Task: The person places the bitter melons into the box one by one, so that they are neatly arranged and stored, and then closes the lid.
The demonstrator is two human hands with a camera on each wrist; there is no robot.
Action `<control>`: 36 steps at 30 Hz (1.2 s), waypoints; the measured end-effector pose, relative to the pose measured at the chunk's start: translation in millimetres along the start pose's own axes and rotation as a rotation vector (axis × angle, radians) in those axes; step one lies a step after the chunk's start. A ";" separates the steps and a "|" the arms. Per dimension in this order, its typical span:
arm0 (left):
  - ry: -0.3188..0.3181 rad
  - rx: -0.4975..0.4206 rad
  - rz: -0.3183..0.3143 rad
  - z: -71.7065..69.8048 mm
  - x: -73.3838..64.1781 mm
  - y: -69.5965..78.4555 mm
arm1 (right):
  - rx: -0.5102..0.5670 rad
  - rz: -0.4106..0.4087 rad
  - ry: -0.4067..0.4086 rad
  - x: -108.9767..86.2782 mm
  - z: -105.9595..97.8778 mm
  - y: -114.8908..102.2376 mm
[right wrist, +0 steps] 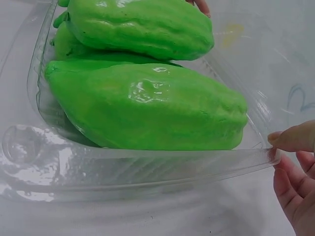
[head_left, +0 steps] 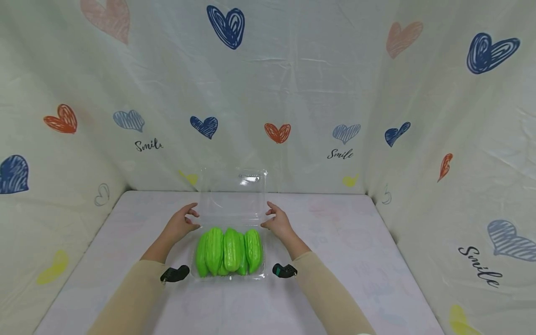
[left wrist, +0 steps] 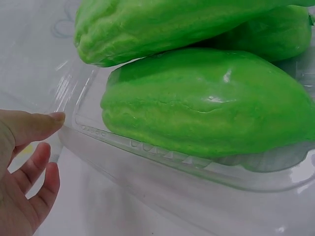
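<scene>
Several glossy green ridged fruits (head_left: 231,250) lie side by side in a clear plastic clamshell box (head_left: 264,272). Its transparent lid (head_left: 233,204) stands raised at the far side. At the box's far left corner is my left hand (head_left: 181,224), its thumb (left wrist: 44,125) on the rim and its other fingers curled below; the index finger is mostly hidden in the left wrist view. My right hand (head_left: 279,223) pinches the far right corner, thumb (right wrist: 295,138) over the rim and a finger underneath. Up close, the fruits (right wrist: 152,105) rise above the box's side wall.
A white table (head_left: 335,260) carries the box near its middle. Pale curtains with printed hearts (head_left: 278,133) hang behind and on both sides. Small black devices (head_left: 175,273) sit at both wrists, below beige sleeves (head_left: 331,288).
</scene>
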State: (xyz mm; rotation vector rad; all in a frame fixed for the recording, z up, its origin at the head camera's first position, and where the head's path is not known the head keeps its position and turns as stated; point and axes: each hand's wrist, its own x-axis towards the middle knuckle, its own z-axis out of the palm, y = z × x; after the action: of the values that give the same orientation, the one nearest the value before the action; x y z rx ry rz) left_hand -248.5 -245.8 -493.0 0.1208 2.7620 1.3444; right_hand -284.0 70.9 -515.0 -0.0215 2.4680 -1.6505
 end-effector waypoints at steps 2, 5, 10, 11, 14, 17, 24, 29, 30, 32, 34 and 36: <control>0.005 -0.017 -0.011 0.9 -0.2 -0.2 | -0.002 -0.013 -0.001 -0.2 0.0 0.4; 0.013 -0.021 -0.012 1.5 -1.2 -1.4 | 0.010 -0.041 -0.002 -0.5 -0.2 2.0; 0.034 0.010 -0.025 3.0 -1.5 -3.0 | 0.043 -0.058 0.009 -2.1 -0.7 1.9; 0.038 0.015 -0.023 3.1 -1.3 -2.7 | 0.045 -0.058 0.014 -2.4 -0.8 1.4; 0.049 0.015 -0.010 3.4 -0.6 -1.4 | 0.037 -0.058 0.026 -2.7 -0.7 0.5; 0.051 0.006 0.003 3.8 -0.3 0.4 | 0.030 -0.076 0.032 -1.9 -1.0 1.6; 0.032 -0.047 -0.051 5.7 -1.7 1.1 | 0.016 -0.109 0.028 -5.0 -3.3 0.5; 0.026 -0.094 -0.080 4.5 -6.4 -0.1 | 0.015 -0.105 0.018 -9.1 -5.3 0.6; 0.024 -0.104 -0.081 4.3 -7.4 -0.4 | 0.015 -0.105 0.017 -9.9 -5.6 0.7; 0.019 -0.125 -0.081 4.0 -9.4 -1.4 | 0.015 -0.104 0.011 -11.9 -6.2 0.9; 0.016 -0.144 -0.078 3.9 -11.7 -2.0 | 0.016 -0.102 0.010 -13.8 -6.5 1.2; 0.014 -0.156 -0.077 4.4 -13.7 -2.8 | 0.017 -0.102 0.007 -15.5 -6.8 2.1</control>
State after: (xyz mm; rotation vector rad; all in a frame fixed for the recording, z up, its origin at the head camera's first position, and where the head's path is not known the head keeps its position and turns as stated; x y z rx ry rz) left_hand -234.6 -245.4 -497.6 -0.0035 2.6307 1.5383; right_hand -269.5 79.6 -512.3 -0.1412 2.4966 -1.7143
